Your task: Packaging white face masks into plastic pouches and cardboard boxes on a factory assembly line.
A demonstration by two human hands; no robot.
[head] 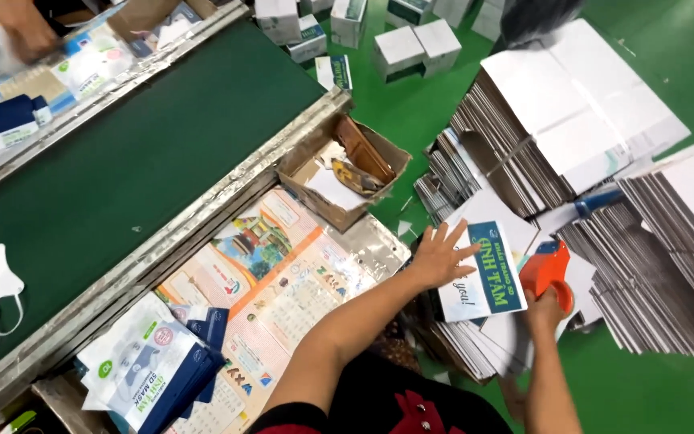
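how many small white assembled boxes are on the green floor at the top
About 7 small white assembled cardboard boxes: four at top centre, two side by side, one near the edge. More may lie out of frame.

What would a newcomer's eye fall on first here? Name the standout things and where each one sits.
The orange tape dispenser in the right hand, lower right, stands out most, next to the left hand spread on a flat white and blue carton. Behind them, stacks of flattened cartons cover the green floor. A dark green conveyor belt runs across the left.
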